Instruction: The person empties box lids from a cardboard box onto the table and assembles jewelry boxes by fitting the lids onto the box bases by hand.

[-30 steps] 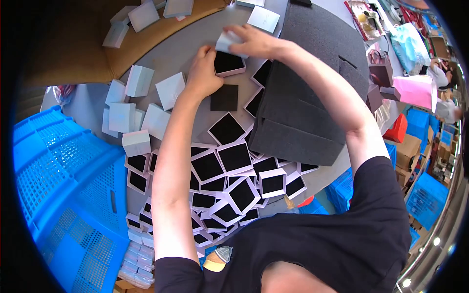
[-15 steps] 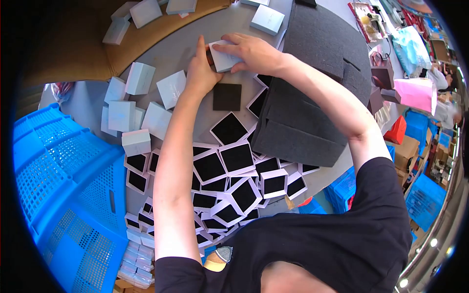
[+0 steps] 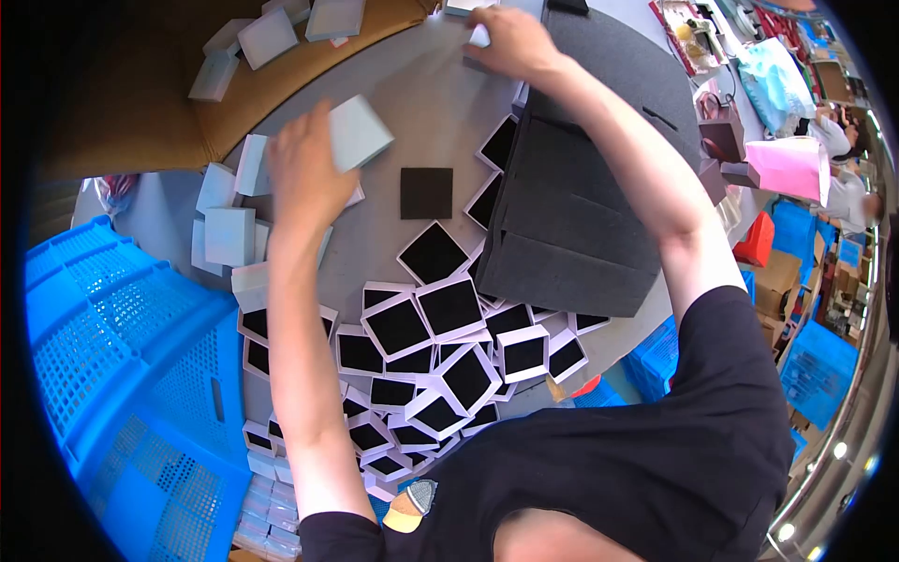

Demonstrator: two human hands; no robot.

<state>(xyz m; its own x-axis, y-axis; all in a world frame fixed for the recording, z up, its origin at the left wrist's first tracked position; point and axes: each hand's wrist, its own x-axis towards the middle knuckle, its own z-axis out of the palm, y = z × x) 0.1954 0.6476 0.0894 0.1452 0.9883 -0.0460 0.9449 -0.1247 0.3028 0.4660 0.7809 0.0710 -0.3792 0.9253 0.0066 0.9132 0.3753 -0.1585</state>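
My left hand (image 3: 309, 173), smeared by motion, grips a closed white box (image 3: 361, 134) at the left of the table, above other white boxes. At the far side, my right hand (image 3: 515, 44) has its fingers around another white box (image 3: 479, 36), mostly hidden under the hand. A single square black foam pad (image 3: 426, 193) lies flat between my arms. Nearer to me, many open white trays with black inserts (image 3: 397, 326) are heaped on the table. Dark foam sheets (image 3: 576, 206) are stacked under my right forearm.
A cardboard carton (image 3: 140, 103) with several white boxes (image 3: 268, 39) stands at the far left. Blue perforated crates (image 3: 103, 318) are at my left. More white boxes (image 3: 229, 236) cluster on the table's left. A pink bag (image 3: 788, 170) and other people are at the right.
My hands have parted. The left has carried the white box left and toward me; the right has let go of it and moved away to another box at the far side.
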